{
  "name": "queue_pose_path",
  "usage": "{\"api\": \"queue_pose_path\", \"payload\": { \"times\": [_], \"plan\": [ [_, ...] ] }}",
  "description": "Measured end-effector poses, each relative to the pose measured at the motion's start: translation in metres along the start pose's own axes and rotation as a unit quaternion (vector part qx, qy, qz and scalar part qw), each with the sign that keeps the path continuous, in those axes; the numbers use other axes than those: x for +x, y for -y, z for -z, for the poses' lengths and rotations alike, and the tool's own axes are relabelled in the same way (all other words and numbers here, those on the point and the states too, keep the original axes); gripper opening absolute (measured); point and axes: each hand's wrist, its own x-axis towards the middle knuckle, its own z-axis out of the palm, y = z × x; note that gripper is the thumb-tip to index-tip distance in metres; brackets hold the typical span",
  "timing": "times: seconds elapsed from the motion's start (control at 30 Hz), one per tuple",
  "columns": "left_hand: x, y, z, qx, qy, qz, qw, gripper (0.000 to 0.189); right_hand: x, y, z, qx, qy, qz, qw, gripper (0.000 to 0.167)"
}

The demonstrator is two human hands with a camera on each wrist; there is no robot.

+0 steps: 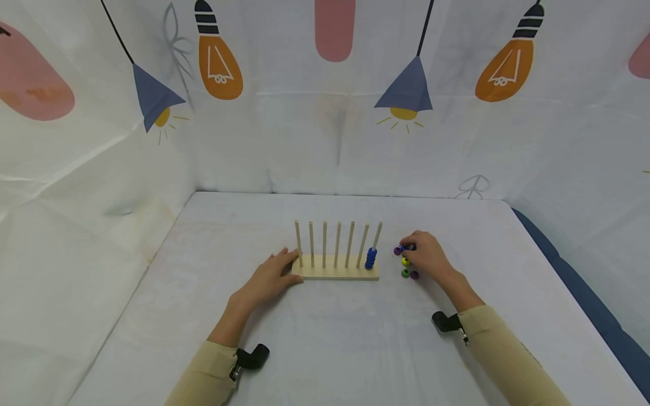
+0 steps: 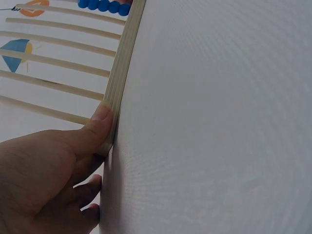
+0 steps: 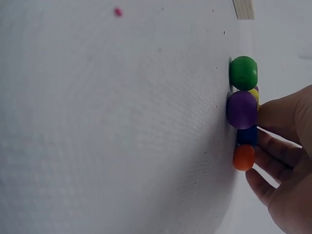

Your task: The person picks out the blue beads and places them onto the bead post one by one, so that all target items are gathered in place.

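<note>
Rack of pale wooden pegs (image 1: 335, 273), long axis nine-to-three, gripped by the left hand (image 1: 269, 277), lies at nine o'clock from the right hand (image 1: 427, 256), whose pinch on a round blue bead (image 3: 247, 136) is unclear

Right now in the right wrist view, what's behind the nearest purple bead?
Part of a yellow bead and part of a blue bead show past the purple bead. Whatever else it covers cannot be seen.

Walled on three sides by white sheeting (image 1: 294, 144) (printed with orange bulbs (image 1: 220, 59), blue lampshades (image 1: 408, 87)), around a white tabletop (image 1: 345, 344).
</note>
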Motion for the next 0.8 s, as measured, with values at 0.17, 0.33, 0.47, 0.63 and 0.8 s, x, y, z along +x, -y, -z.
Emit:
{"api": "queue_pose_path", "payload": {
  "times": [0.17,0.33,0.47,0.63,0.8],
  "plan": [
    [-0.001,-0.001,0.0,0.0,0.0,0.0,1.0,0.072,-0.001,0.001,0.001,0.009,0.0,0.008,0.9999,0.024],
    [0.0,-0.002,0.001,0.002,0.001,-0.001,1.0,0.072,-0.003,0.005,0.003,0.017,-0.015,0.015,0.9996,0.025],
    [0.0,-0.002,0.001,0.003,0.0,-0.005,1.0,0.072,-0.004,0.009,0.007,0.026,-0.041,0.043,0.9979,0.024],
    [-0.001,-0.003,0.002,0.006,-0.001,-0.008,0.9999,0.072,-0.005,0.016,0.011,0.035,-0.068,0.082,0.9937,0.02],
    [-0.002,-0.004,0.002,0.003,-0.001,-0.001,1.0,0.072,-0.005,0.024,0.014,0.053,-0.076,0.097,0.991,0.021]
  ]
}}
